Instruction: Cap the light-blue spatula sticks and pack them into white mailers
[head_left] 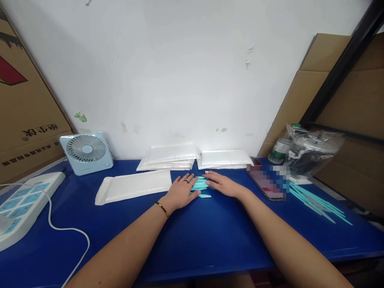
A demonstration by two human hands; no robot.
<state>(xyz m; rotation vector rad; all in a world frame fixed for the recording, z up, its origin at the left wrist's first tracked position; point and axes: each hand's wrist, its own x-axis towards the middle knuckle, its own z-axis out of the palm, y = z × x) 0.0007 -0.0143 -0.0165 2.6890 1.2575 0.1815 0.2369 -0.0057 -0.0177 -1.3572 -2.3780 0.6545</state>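
Both my hands lie on a blue table [210,236], meeting over a small bunch of turquoise plastic strips [200,185]. My left hand [181,191], with rings and a thin bracelet, rests flat with fingers stretched over the strips' left side. My right hand [223,184] covers their right side, fingers extended and touching them. One short turquoise piece [205,196] lies loose just in front of the bunch. A white padded envelope [135,187] lies open-ended to the left of my left hand.
Two stacks of white padded envelopes [169,158] [224,159] sit against the wall. A small fan [86,153] and a power strip [22,200] with cable are at left. A phone [267,182], more turquoise strips [318,202], a plastic bag [312,150] and a bottle [278,150] are at right.
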